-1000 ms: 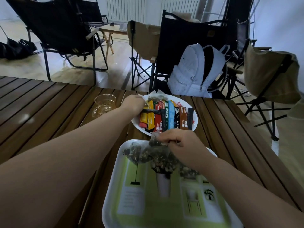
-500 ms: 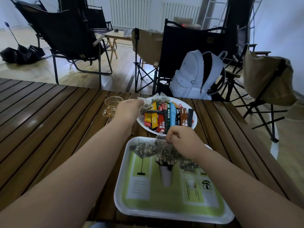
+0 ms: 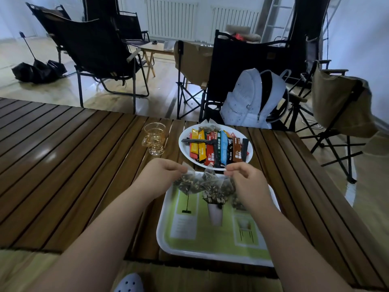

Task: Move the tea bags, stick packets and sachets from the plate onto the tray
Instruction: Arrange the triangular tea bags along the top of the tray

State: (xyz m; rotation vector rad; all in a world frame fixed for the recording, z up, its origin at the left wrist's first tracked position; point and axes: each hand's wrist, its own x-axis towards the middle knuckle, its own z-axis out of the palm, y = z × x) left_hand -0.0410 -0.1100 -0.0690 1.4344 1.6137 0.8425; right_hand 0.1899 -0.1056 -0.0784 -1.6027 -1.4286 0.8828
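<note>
Nearest: toe of a white clog [image 3: 129, 283] below the table edge

Tray [image 3: 166, 247], white rim, green printed face, sits at the near edge of the slatted wooden table [image 3: 73, 165], right in front of me. Both my forearms reach over it

A cluster of mesh tea bags [image 3: 207, 184] hangs over the tray's far end, strung between my hands. My left hand [image 3: 162, 175], fingers curled, pinches a corner at the cluster's left. My right hand [image 3: 246, 183] pinches a corner at its right. Can't tell whether the bag bottoms touch the tray

Just beyond the tray's far rim: white plate [image 3: 182, 144]. Stick packets [image 3: 219, 148] lie on it side by side in orange, yellow, red, green, blue, brown and black, with one dark stick lying across them. A lone tea bag [image 3: 210, 128] sits at the plate's far rim

Left of the plate: clear glass cup [image 3: 154, 138], upright

Far side: white backpack [image 3: 248, 102] on a black folding chair [image 3: 242, 55], more camp chairs around it, and a black umbrella [image 3: 35, 70] on the floor far left
</note>
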